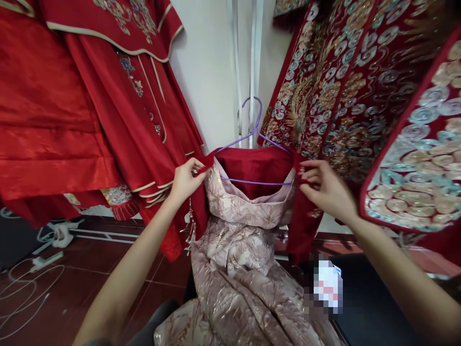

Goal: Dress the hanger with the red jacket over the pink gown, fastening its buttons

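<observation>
Nearest: two bare forearms reaching up and forward from the bottom edge. Between them, pale pink brocade dress [248,269] spilling down toward the lens, metallic floral weave, bodice [237,202] folded open at the top. Beside it at lower right, dark flat surface [374,307] with a small blurred-out patch.

Further up, left hand [185,180] pinching the left shoulder of a dark red garment [254,166], fingertips pressed together on the fabric edge. Right hand [324,187] gripping the right shoulder of the same garment, fingers curled over the cloth. Dark red garment draped over the pink bodice, both hung on a purple wire hanger [254,137], hook up against the white wall [209,81].

Left of the hands, plain red robes [54,120] with gold trim, hanging. Right, heavily embroidered red robe [360,86] with swirling cloud patterns. Below left, dark red tiled floor [90,269] with white cables [25,283] lying loose.
</observation>
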The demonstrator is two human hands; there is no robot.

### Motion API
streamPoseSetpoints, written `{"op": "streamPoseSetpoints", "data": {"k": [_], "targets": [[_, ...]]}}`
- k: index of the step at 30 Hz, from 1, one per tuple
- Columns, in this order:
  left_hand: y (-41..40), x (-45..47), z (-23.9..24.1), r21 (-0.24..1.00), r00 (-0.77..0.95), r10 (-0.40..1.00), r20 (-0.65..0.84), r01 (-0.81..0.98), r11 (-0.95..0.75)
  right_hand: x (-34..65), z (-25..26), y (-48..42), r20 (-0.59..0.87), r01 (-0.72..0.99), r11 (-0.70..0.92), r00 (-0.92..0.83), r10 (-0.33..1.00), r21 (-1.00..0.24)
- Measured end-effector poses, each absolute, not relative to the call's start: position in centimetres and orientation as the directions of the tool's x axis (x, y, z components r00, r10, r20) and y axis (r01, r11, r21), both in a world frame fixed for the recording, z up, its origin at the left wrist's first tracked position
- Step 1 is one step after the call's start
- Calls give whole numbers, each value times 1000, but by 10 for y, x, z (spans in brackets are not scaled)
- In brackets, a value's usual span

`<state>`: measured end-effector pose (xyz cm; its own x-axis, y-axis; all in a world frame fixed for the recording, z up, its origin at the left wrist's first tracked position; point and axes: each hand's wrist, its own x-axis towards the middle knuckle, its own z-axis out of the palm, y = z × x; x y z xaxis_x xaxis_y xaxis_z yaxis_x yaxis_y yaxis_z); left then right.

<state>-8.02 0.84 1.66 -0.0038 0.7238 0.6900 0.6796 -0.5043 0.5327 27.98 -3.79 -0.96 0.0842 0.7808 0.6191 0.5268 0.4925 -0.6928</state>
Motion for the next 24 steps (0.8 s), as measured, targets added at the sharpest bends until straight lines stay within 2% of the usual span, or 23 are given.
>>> {"op": "streamPoseSetpoints", "data": {"k": [4,7,10,18,21,24], "targets": [[8,-33,7,636,-43,732,680,531,-560,234,-13,-32,574,359,550,-47,818,-754],[-4,6,1,641,72,735,675,438,-631,204,-12,-42,541,165,573,-205,816,-803],[-16,27,-2,632,148,752,643,452,-629,192,-11,-52,495,69,534,-292,818,-843],[-22,17,-15,578,122,707,697,487,-654,212,-28,-41,313,53,317,-73,947,-947],[-21,19,-22,637,81,721,688,409,-653,210,-32,-40,253,-30,252,-59,966,-967],[-19,23,-27,688,35,735,677,323,-650,206,-32,-35,264,-87,255,-106,959,-963]]}}
